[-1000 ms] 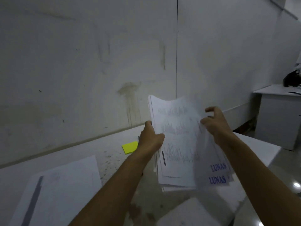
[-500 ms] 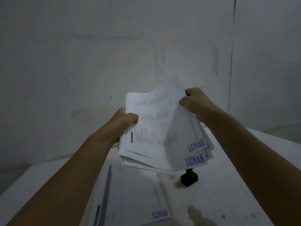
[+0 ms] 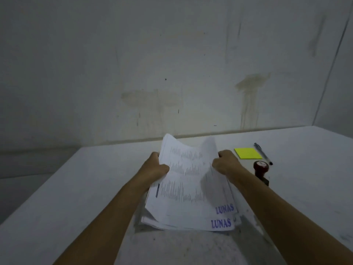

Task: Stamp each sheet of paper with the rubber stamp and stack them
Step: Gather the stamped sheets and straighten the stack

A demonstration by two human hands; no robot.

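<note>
Sheets stamped "LUNAS", gripped in both hands

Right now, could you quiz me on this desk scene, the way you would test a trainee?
1. True or false: both hands grip the stack of papers.
2. Which thing lies nearest the wall: A) the rubber stamp, B) the pen, C) the stack's stamped corner?
3. Fill in: the sticky notes between the right hand and the pen are ____ in colour.

Key
1. True: the left hand holds the left edge and the right hand the right edge, fingers curled.
2. B.
3. Yellow.
</note>
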